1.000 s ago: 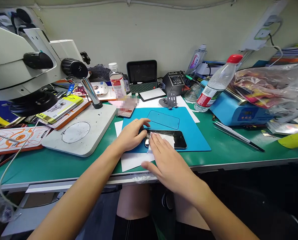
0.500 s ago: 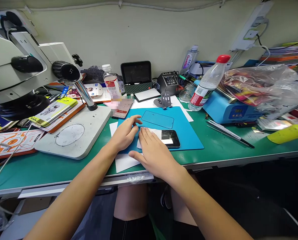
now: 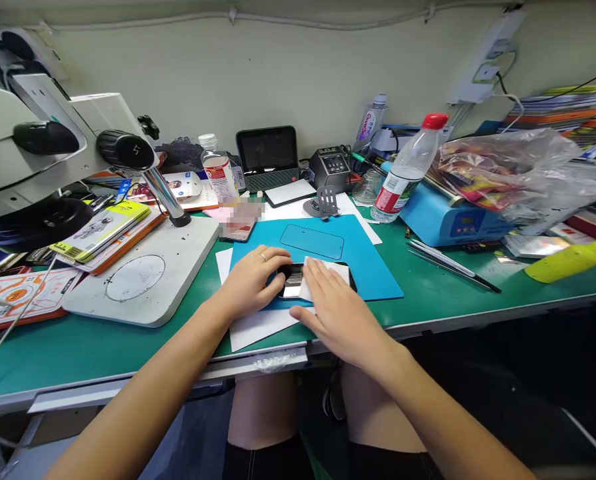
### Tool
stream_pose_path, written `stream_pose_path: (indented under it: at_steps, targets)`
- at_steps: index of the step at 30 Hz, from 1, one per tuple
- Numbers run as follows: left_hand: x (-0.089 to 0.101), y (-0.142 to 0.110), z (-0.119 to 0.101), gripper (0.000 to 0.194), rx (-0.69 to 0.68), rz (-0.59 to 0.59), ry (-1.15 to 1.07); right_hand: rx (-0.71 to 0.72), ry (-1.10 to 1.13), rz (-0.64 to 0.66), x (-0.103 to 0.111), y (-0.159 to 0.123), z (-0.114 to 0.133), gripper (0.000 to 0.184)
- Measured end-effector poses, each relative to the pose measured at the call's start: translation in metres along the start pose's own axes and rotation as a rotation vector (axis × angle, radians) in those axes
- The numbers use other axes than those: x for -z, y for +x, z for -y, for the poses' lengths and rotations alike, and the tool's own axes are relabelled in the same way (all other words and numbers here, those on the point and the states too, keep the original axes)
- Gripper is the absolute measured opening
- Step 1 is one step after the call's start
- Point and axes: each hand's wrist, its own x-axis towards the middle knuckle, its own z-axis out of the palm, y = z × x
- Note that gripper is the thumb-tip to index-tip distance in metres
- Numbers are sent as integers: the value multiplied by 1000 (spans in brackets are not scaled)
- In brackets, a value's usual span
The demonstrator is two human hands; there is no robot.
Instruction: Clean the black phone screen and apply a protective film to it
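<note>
Head view — phone [image 3: 292,280] near mat [image 3: 373,273] edge

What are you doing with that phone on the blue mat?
A person sits at a cluttered green workbench. Their left hand steadies the end of a dark phone lying flat on the blue mat. The right hand presses a white cloth flat on the phone's screen, covering most of it. A microscope stands to the left, and a red-capped bottle and a clear plastic bag sit to the right.
</note>
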Motion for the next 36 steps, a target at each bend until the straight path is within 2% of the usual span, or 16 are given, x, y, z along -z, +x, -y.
stream_pose_path:
  at_steps: [4,7,12,15,17,19,22,25,28,31,34,36]
  targets:
    - [-2,1,-16,33,-171,66,67,-27,-62,-19,8,-28,-22,92]
    - [-4,12,-20,37,-186,101,109,1,-53,20,12,-27,-27,94]
    - [-2,58,-2,32,-46,190,245,-38,17,-8,7,4,-14,101]
    - [7,82,9,29,116,232,268,-3,48,-24,6,-9,-7,102]
    - [14,85,11,30,185,222,282,43,71,-13,8,-24,-10,96]
    - [18,75,8,31,192,189,259,47,86,-4,11,-30,-17,92]
    - [17,45,0,30,178,88,156,-20,90,1,12,-10,-21,100]
    - [9,13,-3,28,244,-43,66,-59,123,-3,5,27,-3,110]
    - [1,-6,-1,23,316,-161,37,5,158,-7,-3,45,20,110]
    - [-4,-14,1,20,328,-233,41,63,160,-30,-6,29,23,107]
    - [-5,-15,0,19,309,-263,52,133,156,-16,2,-4,4,103]
    - [-5,-15,-1,19,300,-256,47,114,144,1,9,-18,-11,101]
